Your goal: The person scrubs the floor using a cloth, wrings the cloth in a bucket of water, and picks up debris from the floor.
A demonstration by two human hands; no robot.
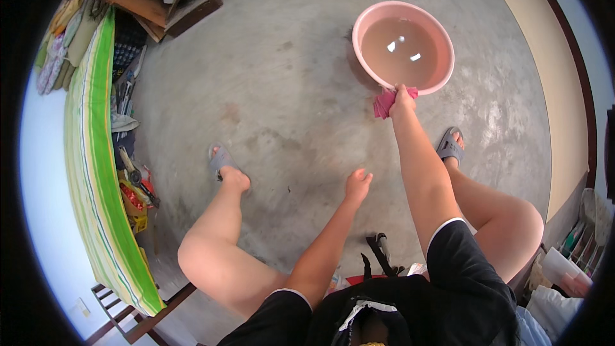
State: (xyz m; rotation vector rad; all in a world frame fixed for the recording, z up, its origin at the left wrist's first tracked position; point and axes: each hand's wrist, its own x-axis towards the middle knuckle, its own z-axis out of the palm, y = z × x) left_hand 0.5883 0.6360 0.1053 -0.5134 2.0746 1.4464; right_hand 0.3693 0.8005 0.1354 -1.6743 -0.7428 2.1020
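Note:
A pink plastic basin [357,48] stands on the concrete floor, holding cloudy brownish water with bright reflections. My right hand [403,101] reaches out to its near rim and grips a crumpled dark-pink cloth [383,105]. Part of the cloth is hidden under the fingers; whether they also clasp the rim cannot be made out. Closer to my body, my left hand [358,187] hovers over the floor between my knees. It holds nothing, and its fingers are partly spread.
Along the left runs a bed with a green striped sheet [96,154], with tools and bags stored beneath. Wooden furniture [192,9] stands at the upper left. My sandaled feet [223,161] are planted wide apart. Black straps [379,252] lie close to my body.

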